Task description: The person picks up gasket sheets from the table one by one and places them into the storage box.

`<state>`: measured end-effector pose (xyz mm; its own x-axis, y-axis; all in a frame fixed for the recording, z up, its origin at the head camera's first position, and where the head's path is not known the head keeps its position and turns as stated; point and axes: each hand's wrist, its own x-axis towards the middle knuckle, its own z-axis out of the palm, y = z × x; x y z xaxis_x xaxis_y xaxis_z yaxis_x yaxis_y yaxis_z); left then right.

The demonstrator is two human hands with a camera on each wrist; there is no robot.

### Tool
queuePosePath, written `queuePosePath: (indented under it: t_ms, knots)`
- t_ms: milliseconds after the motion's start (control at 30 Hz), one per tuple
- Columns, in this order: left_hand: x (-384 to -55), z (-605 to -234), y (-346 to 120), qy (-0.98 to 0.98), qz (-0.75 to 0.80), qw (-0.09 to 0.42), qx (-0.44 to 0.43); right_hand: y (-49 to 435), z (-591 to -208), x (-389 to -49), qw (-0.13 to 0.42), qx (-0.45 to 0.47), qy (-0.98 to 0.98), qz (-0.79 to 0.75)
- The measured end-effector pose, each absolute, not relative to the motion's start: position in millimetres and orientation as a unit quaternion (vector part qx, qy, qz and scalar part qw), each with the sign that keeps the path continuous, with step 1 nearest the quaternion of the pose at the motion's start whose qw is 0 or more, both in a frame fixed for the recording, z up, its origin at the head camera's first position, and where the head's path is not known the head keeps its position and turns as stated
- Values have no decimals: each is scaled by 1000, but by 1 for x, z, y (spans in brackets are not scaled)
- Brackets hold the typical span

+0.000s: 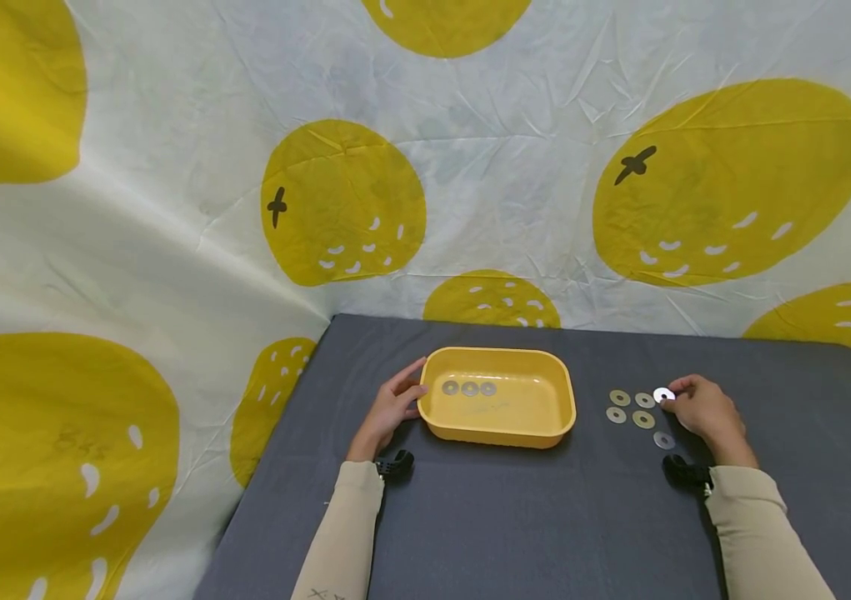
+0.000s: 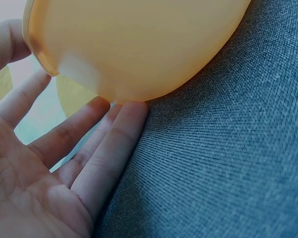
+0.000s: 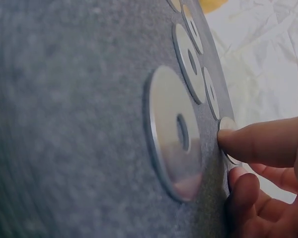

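Note:
On the left of the cloth, my left hand [image 1: 387,408] holds the end of a yellow tray [image 1: 496,435]. In the left wrist view its fingers [image 2: 111,153] rest against the tray's outer wall, and the thumb goes over the rim. Three flat metal washers [image 1: 469,388] lie in a row inside the tray. To the right, my right hand [image 1: 708,414] pinches a bright washer [image 3: 227,124] between thumb and fingertips, low over the cloth. The right wrist view shows another washer [image 3: 174,134] lying close to that hand.
Several more washers [image 1: 643,419] lie loosely grouped left of my right hand, some silver, some brassier. A dark grey cloth [image 1: 500,525] covers the table. Behind it hangs a white curtain [image 1: 500,192] printed with yellow fruit.

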<state>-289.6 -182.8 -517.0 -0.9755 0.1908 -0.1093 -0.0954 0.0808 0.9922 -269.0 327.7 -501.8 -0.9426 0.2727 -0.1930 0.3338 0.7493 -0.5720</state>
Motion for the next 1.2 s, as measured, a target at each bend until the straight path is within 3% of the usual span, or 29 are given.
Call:
queuePosePath:
  t_ms: [767, 1200]
  knots:
    - [-291, -515, -185, 721, 682, 111, 43, 326, -500, -266, -5, 127, 910, -395]
    - [-290, -514, -184, 722, 681, 114, 42, 309, -472, -262, -15, 58, 896, -440]
